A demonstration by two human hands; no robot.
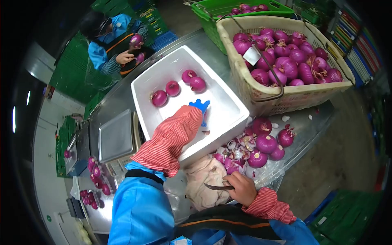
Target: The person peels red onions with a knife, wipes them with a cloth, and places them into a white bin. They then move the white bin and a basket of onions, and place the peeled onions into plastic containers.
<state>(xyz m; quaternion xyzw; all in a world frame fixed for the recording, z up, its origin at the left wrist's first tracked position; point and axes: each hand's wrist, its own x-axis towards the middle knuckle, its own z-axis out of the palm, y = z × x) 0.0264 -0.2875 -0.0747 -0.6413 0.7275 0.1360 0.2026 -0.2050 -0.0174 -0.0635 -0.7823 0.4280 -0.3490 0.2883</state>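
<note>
My left hand (201, 107), in a blue glove, reaches into a white foam box (141, 87); its fingers look spread, with nothing visible in them. Beyond it on the box floor lie several red onions (172, 88), and a small brown scrap (206, 132) is near the wrist. My right hand (243, 188) is bare and closed around a small curved knife (219, 187), its dark blade pointing left over a crumpled, stained cloth (204, 179). Just past that hand sit a heap of onion peelings (237, 153) and several loose red onions (266, 143).
A cream crate (277, 94) full of red onions stands at the right, before a green crate (212, 20). Left of the box is a scale (116, 136). Across the metal table, a co-worker (112, 45) holds an onion. More onions (96, 173) lie at the left.
</note>
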